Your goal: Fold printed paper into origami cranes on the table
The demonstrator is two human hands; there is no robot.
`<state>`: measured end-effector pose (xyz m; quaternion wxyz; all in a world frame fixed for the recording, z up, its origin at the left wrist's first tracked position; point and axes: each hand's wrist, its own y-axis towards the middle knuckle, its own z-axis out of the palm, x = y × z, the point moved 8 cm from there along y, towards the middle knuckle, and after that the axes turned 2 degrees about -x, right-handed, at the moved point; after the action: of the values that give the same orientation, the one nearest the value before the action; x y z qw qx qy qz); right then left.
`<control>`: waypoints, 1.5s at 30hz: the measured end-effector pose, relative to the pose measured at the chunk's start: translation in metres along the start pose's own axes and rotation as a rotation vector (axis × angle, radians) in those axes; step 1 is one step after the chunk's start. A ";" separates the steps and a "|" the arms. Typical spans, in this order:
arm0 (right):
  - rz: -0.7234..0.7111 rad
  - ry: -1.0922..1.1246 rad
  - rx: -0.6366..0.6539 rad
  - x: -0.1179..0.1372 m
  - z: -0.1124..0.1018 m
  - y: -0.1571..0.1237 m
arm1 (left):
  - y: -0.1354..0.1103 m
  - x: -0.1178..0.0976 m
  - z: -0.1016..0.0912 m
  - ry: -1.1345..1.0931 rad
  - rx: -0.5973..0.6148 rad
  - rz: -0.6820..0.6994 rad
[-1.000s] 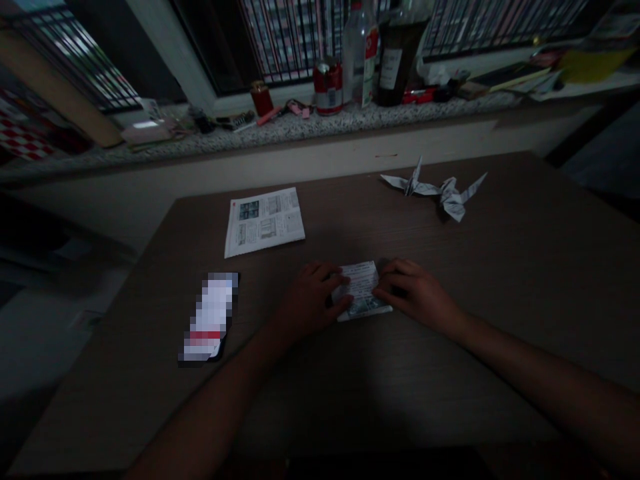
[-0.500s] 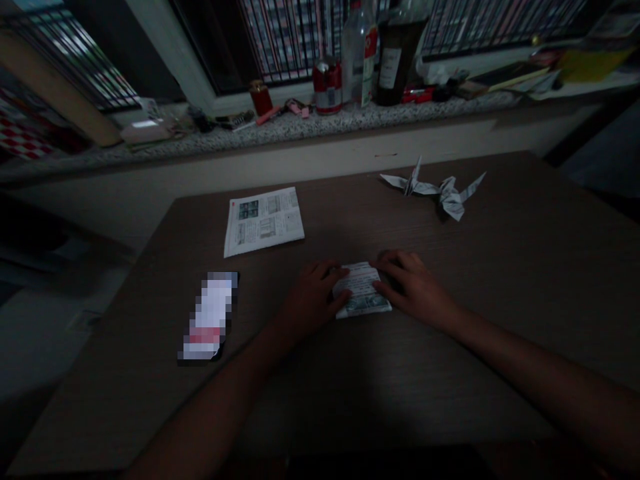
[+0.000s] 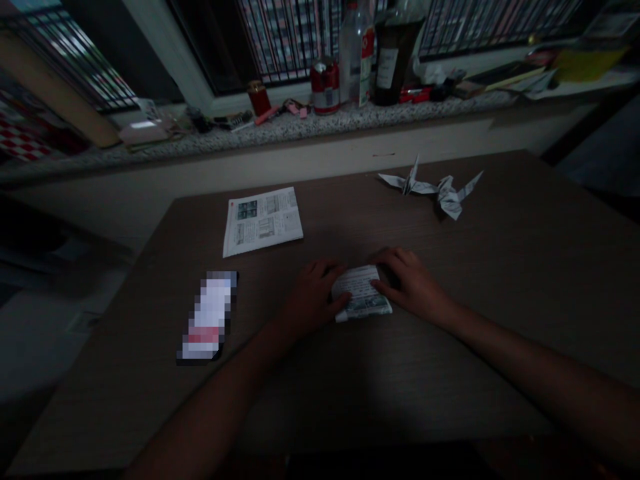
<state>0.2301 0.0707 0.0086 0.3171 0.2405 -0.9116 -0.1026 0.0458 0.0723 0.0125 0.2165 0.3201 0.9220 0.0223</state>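
A small folded sheet of printed paper (image 3: 361, 287) lies on the brown table between my two hands. At its left edge my left hand (image 3: 316, 291) holds it, thumb pressed on the lower left part and fingers curled by the upper left corner. My right hand (image 3: 406, 283) grips the right side, its thumb on the edge and its fingers bent around the upper right corner. The underside of the paper is hidden.
A phone (image 3: 209, 317) with a lit, blurred screen lies to the left. Behind it is a larger folded printed sheet (image 3: 264, 221). Two paper cranes (image 3: 411, 181) stand at the back right. Bottles (image 3: 393, 63) and a red can (image 3: 325, 87) line the stone windowsill (image 3: 300, 128).
The folded paper's top edge has shifted slightly toward me, and its lower edge now looks a little raised. My right fingers have moved slightly off its top corner.
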 end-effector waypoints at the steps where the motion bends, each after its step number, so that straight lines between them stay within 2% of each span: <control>1: 0.008 0.024 -0.002 0.000 0.000 0.000 | 0.000 0.000 0.000 -0.005 0.000 -0.005; 5: 0.082 0.134 -0.015 -0.003 0.000 0.001 | 0.000 -0.001 -0.001 -0.052 0.003 -0.011; 9: 0.161 0.279 -0.011 -0.003 0.001 -0.001 | 0.001 -0.004 -0.008 -0.198 -0.029 -0.033; 18: 0.241 0.541 -0.031 0.001 0.003 -0.006 | -0.001 0.000 -0.003 -0.567 0.046 -0.277; 23: 0.382 0.728 -0.003 0.000 0.002 -0.003 | -0.002 0.009 -0.007 -0.648 -0.055 -0.358; 28: 0.513 0.712 -0.007 -0.005 -0.005 -0.002 | -0.006 0.019 -0.014 -0.709 -0.174 -0.419; 32: 0.521 0.722 -0.034 -0.009 -0.005 -0.001 | -0.008 0.021 -0.010 -0.759 -0.158 -0.420; 37: 0.465 0.705 -0.045 -0.007 -0.007 0.002 | -0.008 0.017 -0.006 -0.750 -0.112 -0.390; 45: 0.393 0.678 0.008 0.003 -0.007 0.005 | -0.008 0.015 -0.013 -0.833 -0.168 -0.396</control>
<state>0.2302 0.0736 0.0173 0.6129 0.0828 -0.7843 0.0491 0.0256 0.0760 0.0174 0.5934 0.1010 0.7950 -0.0753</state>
